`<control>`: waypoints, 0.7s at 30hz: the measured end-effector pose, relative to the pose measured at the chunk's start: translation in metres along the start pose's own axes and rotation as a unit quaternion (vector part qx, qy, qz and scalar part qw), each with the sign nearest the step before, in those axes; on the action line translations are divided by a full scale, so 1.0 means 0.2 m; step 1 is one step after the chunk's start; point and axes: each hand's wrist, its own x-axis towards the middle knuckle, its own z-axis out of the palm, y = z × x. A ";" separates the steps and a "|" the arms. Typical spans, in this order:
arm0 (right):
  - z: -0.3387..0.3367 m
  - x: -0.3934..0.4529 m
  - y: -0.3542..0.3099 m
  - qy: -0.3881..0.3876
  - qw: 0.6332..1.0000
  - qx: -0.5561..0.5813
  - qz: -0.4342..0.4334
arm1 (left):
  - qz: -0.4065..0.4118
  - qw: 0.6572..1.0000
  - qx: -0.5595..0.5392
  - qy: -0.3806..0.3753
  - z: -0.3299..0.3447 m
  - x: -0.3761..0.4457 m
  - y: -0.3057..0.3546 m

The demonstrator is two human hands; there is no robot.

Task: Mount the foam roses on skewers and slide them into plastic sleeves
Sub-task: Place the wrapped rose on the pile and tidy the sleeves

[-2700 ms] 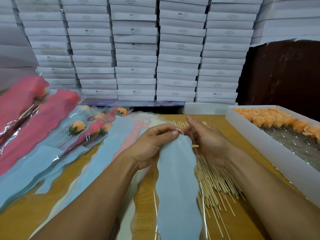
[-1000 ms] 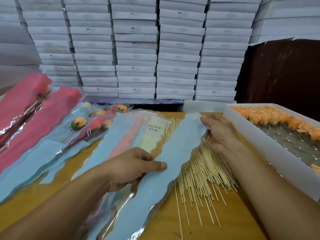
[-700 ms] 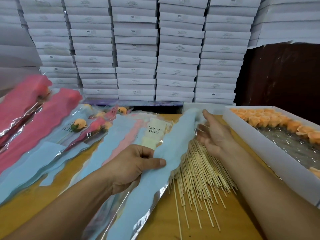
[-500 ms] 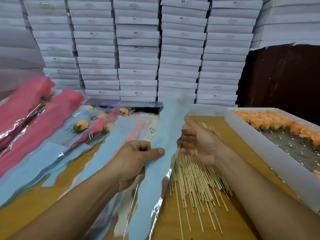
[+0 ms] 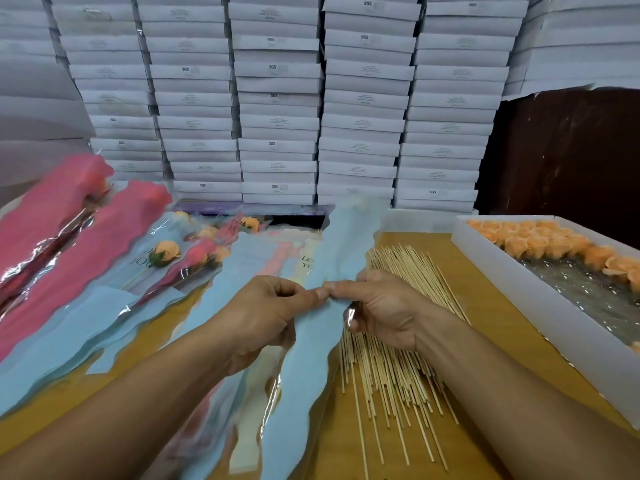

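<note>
Nearest you, your left hand (image 5: 266, 313) and right hand (image 5: 384, 310) met at the middle of a long blue sleeve (image 5: 322, 327), each pinching it between thumb and fingers, thumb tips almost touching. The sleeve ran from the near edge of the surface (image 5: 460, 441) away toward the boxes, its far end blurred (lifted or lying flat, I could not tell). It held no rose.

Just to the right, partly under your right hand, lay the loose pile of skewers (image 5: 391, 372), touching the sleeve's edge. To the left lay more empty sleeves (image 5: 65, 337) in blue and pink, and beyond them a few filled sleeves with roses (image 5: 166, 252) already inside.

Farther right stood the white tray (image 5: 540, 299) with the remaining peach roses (image 5: 554, 242) along its far end. Behind everything rose the stacked white boxes (image 5: 277, 98).

The risk, as I judged it: the thin film could cling shut or crease if you rubbed too hard at the middle, not the mouth. Your right wrist could also sweep skewers off the surface.
</note>
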 end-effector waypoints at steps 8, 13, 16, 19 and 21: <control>0.01 0.01 -0.02 0.104 0.993 0.045 -0.036 | -0.016 0.999 0.021 -0.046 -0.07 -0.06 -0.02; 0.01 0.01 -0.01 0.105 0.993 0.039 -0.037 | -0.001 1.000 -0.006 -0.013 -0.07 -0.07 -0.08; 0.00 0.01 -0.02 0.078 0.996 0.044 -0.031 | 0.021 1.000 -0.015 0.011 -0.09 -0.06 -0.10; -0.02 0.01 -0.03 0.052 0.998 0.035 -0.021 | 0.050 0.997 -0.021 0.055 -0.18 -0.05 -0.10; -0.03 0.00 -0.02 0.050 0.998 0.012 -0.020 | 0.069 0.993 -0.001 0.099 -0.29 -0.03 -0.10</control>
